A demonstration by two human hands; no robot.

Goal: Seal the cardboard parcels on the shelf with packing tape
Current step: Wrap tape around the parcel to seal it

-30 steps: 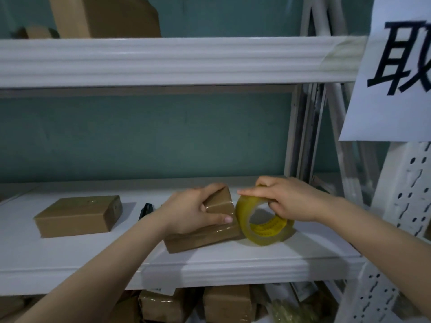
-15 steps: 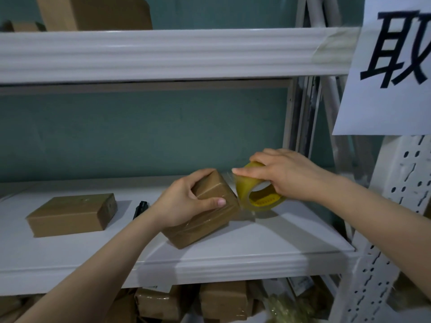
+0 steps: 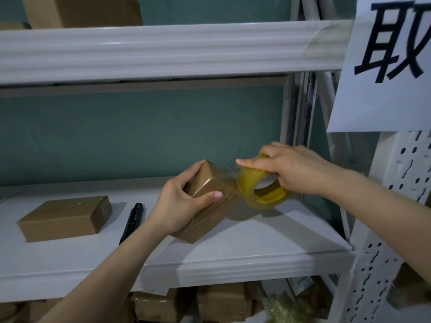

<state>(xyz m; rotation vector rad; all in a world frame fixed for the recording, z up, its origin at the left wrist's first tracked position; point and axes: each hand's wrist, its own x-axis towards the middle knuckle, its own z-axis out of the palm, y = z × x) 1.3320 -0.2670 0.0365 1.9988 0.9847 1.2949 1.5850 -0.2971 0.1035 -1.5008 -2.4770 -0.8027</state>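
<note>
The left hand (image 3: pixel 184 206) grips the tilted parcel (image 3: pixel 206 180); at its 3 o'clock the right hand (image 3: pixel 296 171) clutches the tape roll (image 3: pixel 253 183). The person should pull taut and wrap squarely.

Two arms in shot, both uncovered. The left hand (image 3: pixel 179 203) leads back along a left forearm (image 3: pixel 105 276) that is bare as far as we can see. Its thumbnail (image 3: pixel 218 195) is short, rounded and slightly glossy. The right hand (image 3: pixel 296 169) and right forearm (image 3: pixel 384 210) are bare too, with slim wrists on both.
</note>
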